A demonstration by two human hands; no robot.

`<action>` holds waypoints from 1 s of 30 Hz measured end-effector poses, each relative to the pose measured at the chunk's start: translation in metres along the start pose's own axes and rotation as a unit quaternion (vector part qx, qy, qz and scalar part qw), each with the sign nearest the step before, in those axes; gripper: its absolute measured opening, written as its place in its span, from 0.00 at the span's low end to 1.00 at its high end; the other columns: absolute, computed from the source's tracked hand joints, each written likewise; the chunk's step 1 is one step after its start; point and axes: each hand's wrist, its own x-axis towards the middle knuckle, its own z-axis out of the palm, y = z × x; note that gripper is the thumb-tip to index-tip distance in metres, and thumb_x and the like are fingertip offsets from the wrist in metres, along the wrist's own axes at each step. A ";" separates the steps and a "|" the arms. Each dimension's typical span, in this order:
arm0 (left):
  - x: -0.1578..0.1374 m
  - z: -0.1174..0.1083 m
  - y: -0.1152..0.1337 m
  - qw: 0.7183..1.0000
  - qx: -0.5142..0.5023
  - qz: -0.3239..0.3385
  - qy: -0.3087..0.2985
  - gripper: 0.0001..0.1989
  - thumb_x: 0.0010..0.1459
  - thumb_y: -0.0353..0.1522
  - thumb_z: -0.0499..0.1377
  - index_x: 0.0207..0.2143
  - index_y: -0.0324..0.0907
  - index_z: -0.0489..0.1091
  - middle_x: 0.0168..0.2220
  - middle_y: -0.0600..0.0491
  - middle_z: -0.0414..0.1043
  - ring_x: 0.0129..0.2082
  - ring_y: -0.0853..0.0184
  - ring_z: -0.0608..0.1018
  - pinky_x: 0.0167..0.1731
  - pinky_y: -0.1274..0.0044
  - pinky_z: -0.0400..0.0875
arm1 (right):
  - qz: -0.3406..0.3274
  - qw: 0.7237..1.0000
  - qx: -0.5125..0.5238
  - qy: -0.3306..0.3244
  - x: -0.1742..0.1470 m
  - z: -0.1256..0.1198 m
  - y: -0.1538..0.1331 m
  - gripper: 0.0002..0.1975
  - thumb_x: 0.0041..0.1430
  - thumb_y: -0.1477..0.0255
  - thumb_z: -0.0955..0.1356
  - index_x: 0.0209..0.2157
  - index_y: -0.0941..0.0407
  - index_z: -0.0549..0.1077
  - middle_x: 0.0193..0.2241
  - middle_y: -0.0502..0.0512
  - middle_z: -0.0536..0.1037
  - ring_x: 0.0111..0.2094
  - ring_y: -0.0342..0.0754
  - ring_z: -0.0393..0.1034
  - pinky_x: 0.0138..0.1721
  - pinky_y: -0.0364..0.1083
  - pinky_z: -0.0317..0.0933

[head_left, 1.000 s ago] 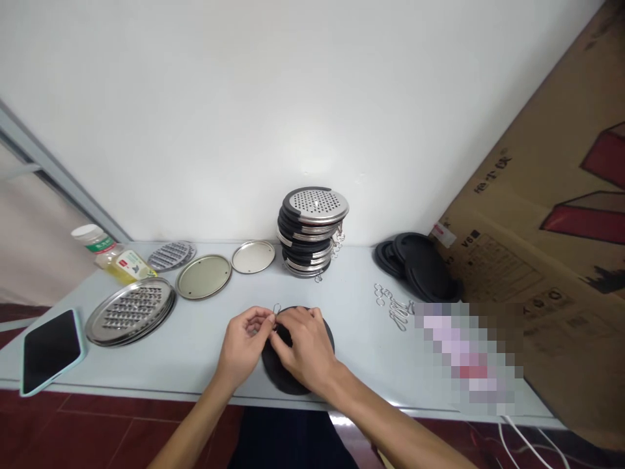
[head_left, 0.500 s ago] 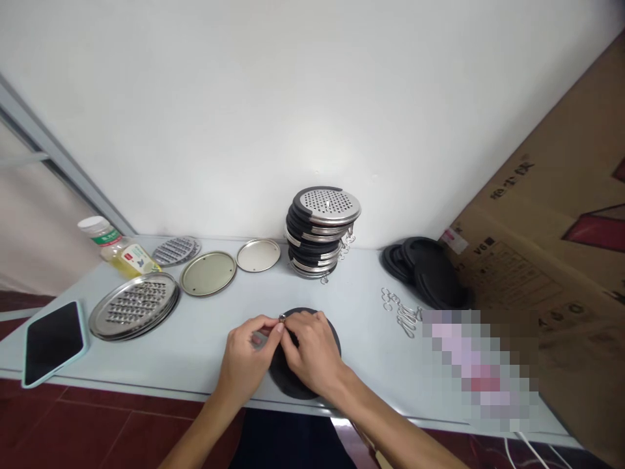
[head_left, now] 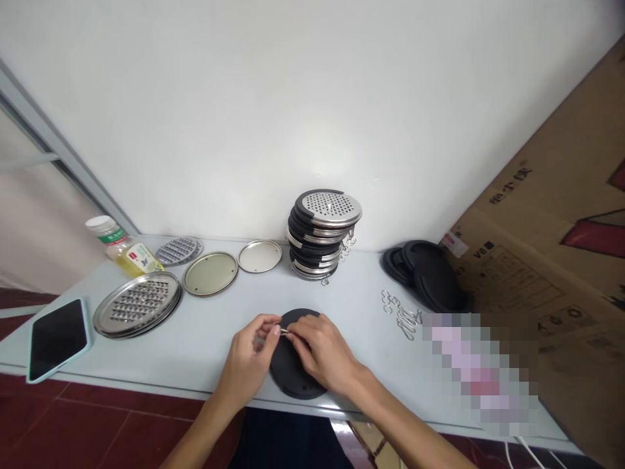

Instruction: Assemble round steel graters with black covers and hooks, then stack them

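Observation:
My left hand (head_left: 251, 352) and my right hand (head_left: 319, 348) meet at the table's front, fingertips pinched on a small, thin silver metal piece (head_left: 284, 331). It is mostly covered by the fingers, so its exact shape cannot be made out. Directly beneath lies a round black disc (head_left: 297, 381) with a raised rim, flat on the table. Wire metal hooks and rings (head_left: 405, 319) lie loose to the right. Beyond the hands, against the wall, rises a stack of round metal graters with black rims (head_left: 325, 228).
At the left are a phone (head_left: 58, 339), stacked round graters (head_left: 137, 306), a flat grater (head_left: 180, 250), two metal discs (head_left: 209, 273) and a bottle of yellow liquid (head_left: 129, 254). Several black discs (head_left: 430, 273) lie right, beside a large cardboard box (head_left: 551, 260). A pixelated patch covers the right front.
My right hand has shifted slightly right, and the fingertips of both hands are a little farther apart. More of the metal piece and of the black disc now shows.

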 end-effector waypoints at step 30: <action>0.053 0.016 0.003 0.955 0.224 0.166 -0.100 0.21 0.61 0.33 0.58 0.57 0.46 0.68 0.53 0.49 0.74 0.51 0.56 0.73 0.52 0.62 0.67 | 0.029 0.982 -0.152 -0.111 0.018 -0.037 0.065 0.12 0.69 0.76 0.59 0.35 0.57 0.72 0.35 0.55 0.73 0.29 0.44 0.70 0.31 0.43 0.57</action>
